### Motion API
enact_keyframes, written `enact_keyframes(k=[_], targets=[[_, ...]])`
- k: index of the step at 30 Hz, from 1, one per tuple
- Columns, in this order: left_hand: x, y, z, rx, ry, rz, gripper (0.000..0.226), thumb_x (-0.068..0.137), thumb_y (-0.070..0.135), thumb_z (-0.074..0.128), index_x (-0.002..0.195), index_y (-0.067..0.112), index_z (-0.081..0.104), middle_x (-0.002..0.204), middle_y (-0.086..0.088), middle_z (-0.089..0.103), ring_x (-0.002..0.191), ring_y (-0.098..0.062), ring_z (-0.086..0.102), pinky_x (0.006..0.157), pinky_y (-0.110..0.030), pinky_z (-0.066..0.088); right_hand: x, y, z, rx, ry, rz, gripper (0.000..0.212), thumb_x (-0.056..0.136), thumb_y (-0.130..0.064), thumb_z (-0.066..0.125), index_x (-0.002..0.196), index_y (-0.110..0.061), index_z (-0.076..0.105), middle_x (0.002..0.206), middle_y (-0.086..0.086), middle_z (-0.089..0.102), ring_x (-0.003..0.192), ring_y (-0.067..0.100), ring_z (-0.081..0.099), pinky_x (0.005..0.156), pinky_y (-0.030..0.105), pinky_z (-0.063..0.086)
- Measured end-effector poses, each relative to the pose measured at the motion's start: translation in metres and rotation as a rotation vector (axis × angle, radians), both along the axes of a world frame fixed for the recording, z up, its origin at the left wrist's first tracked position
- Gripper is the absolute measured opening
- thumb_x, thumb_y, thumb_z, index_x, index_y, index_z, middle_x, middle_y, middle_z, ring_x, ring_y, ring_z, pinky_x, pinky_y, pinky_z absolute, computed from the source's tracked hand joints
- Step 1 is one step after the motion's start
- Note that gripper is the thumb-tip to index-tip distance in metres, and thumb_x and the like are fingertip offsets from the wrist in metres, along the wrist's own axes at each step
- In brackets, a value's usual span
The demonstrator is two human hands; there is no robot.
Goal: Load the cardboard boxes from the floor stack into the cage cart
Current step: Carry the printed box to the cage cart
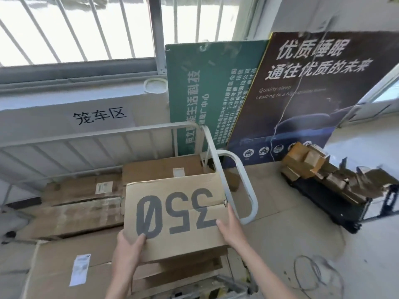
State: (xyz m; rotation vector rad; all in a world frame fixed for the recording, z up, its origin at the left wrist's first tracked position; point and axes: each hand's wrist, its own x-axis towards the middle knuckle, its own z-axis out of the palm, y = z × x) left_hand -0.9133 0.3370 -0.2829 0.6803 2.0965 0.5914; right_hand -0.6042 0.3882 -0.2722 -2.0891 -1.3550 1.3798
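A person holds a cardboard box marked "350" [174, 212] over the cage cart [108, 134], with the left hand [129, 244] at its near left corner and the right hand [232, 225] on its right edge. Each grip is clamped on the box, the thumb pressed on the lid and the fingers out of sight below. The box hangs above layered cardboard [185, 270] at the cart's near right side, just beside the looped white side rail [248, 190]. Long flat boxes [75, 216] lie to its left and another box [164, 169] sits behind it.

Several risks follow from this stance. The lid shows a split on its right edge near the rail, and a loose flap there could catch on the loop as the box goes down and twist it out of the right hand. Both grips sit toward the near end, so the far end has no support and could dip and strike the box behind. The cardboard beneath looks stepped and uneven, so a careless set-down could leave the box tilted or sliding. Fingers tucked underneath could be pinched if it drops flat. A loop of wire [313, 270] on the floor [280, 223] to the person's right is a possible trip hazard on the way back for more. The floor stack cannot be made out with certainty, though a heap of cardboard sits on a black trolley [323, 190] at right.
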Motion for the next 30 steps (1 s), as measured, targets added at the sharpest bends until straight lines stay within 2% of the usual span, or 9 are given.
enact_keyframes(k=[4, 7, 10, 12, 13, 15, 19, 24, 30], targets=[[0.004, -0.001, -0.006, 0.032, -0.058, -0.026, 0.062, 0.091, 0.027, 0.068, 0.141, 0.011, 0.036, 0.135, -0.013, 0.057, 0.120, -0.033, 0.056, 0.092, -0.042, 0.044, 0.003, -0.003, -0.004, 0.028, 0.001, -0.045, 0.074, 0.098, -0.041, 0.056, 0.158, -0.040, 0.011, 0.158, -0.009, 0.035, 0.138, 0.019, 0.043, 0.099, 0.035, 0.047], [0.007, -0.004, -0.002, -0.008, -0.039, -0.091, 0.064, 0.094, 0.022, 0.066, 0.145, 0.005, 0.032, 0.145, -0.016, 0.048, 0.131, -0.033, 0.047, 0.106, -0.046, 0.038, 0.010, -0.016, 0.005, 0.063, -0.030, -0.048, 0.072, 0.100, -0.044, 0.053, 0.159, -0.037, 0.012, 0.158, -0.007, 0.036, 0.139, 0.020, 0.042, 0.103, 0.041, 0.049], [0.037, -0.006, 0.010, -0.170, 0.261, -0.280, 0.084, 0.094, 0.036, 0.063, 0.156, 0.003, 0.016, 0.162, -0.024, 0.019, 0.149, -0.036, 0.016, 0.119, -0.043, 0.016, 0.032, -0.043, 0.013, 0.129, -0.016, -0.088, 0.070, 0.103, -0.034, 0.049, 0.159, -0.039, 0.006, 0.162, -0.007, 0.027, 0.145, 0.017, 0.034, 0.112, 0.040, 0.041], [0.085, -0.010, 0.024, -0.154, 0.487, -0.469, 0.087, 0.095, 0.045, 0.057, 0.158, 0.007, 0.010, 0.163, -0.024, 0.014, 0.150, -0.039, 0.013, 0.121, -0.045, 0.015, 0.057, -0.068, 0.020, 0.148, 0.010, -0.149, 0.070, 0.104, -0.033, 0.047, 0.158, -0.043, 0.004, 0.163, -0.011, 0.023, 0.145, 0.013, 0.032, 0.112, 0.035, 0.036], [0.118, -0.014, 0.031, -0.100, 0.513, -0.554, 0.085, 0.096, 0.046, 0.054, 0.159, 0.009, 0.009, 0.165, -0.021, 0.013, 0.151, -0.038, 0.012, 0.122, -0.046, 0.015, 0.072, -0.082, 0.023, 0.166, 0.016, -0.184, 0.069, 0.104, -0.034, 0.047, 0.157, -0.044, 0.004, 0.163, -0.014, 0.022, 0.141, 0.010, 0.036, 0.110, 0.033, 0.037], [0.192, -0.027, 0.041, -0.023, 0.414, -0.738, 0.078, 0.100, 0.043, 0.050, 0.159, 0.012, 0.011, 0.166, -0.015, 0.011, 0.153, -0.032, 0.009, 0.124, -0.043, 0.011, 0.111, -0.112, 0.027, 0.205, -0.003, -0.250, 0.068, 0.103, -0.037, 0.046, 0.158, -0.044, 0.006, 0.163, -0.016, 0.020, 0.129, 0.005, 0.046, 0.104, 0.030, 0.041], [0.348, -0.067, 0.056, 0.041, 0.227, -1.083, 0.066, 0.102, 0.041, 0.046, 0.159, 0.018, 0.021, 0.165, -0.005, 0.020, 0.154, -0.025, 0.008, 0.124, -0.040, 0.009, 0.210, -0.184, 0.039, 0.234, -0.088, -0.389, 0.065, 0.102, -0.042, 0.045, 0.158, -0.040, 0.013, 0.163, -0.010, 0.024, 0.147, 0.012, 0.027, 0.113, 0.032, 0.032], [0.538, -0.134, 0.076, 0.184, 0.137, -1.453, 0.065, 0.101, 0.035, 0.047, 0.158, 0.016, 0.024, 0.164, -0.007, 0.025, 0.153, -0.026, 0.013, 0.123, -0.040, 0.012, 0.350, -0.292, 0.059, 0.242, -0.231, -0.627, 0.061, 0.101, -0.041, 0.049, 0.157, -0.030, 0.027, 0.157, -0.006, 0.037, 0.142, 0.014, 0.035, 0.109, 0.030, 0.032], [0.713, -0.226, 0.108, 0.316, -0.022, -1.835, 0.063, 0.101, 0.033, 0.052, 0.157, 0.014, 0.028, 0.160, -0.006, 0.034, 0.148, -0.020, 0.027, 0.117, -0.031, 0.019, 0.480, -0.426, 0.076, 0.231, -0.315, -1.013, 0.057, 0.101, -0.038, 0.047, 0.155, -0.022, 0.033, 0.158, -0.002, 0.035, 0.144, 0.015, 0.032, 0.113, 0.029, 0.028]])
